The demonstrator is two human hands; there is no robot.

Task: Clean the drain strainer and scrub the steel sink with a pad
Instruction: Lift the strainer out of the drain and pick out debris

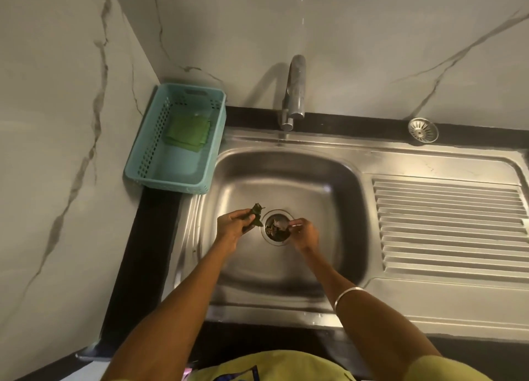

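Note:
The steel sink [323, 180] has a round drain [276, 227] in its bowl, filled with dark wet scraps. My left hand [233, 224] holds a clump of green leafy waste [256, 215] just left of the drain. My right hand [305, 233] reaches into the drain from the right and pinches a piece of the scraps. A loose steel drain strainer [423, 130] lies on the black counter strip behind the draining board. Green scrub pads [187, 133] lie inside a teal basket [148, 163] at the sink's back left.
The steel tap [294, 91] stands over the back rim of the bowl. A ribbed draining board [449, 223] lies to the right of the bowl. Marble-look walls close in behind and to the left. A black counter edge [134, 266] runs along the left.

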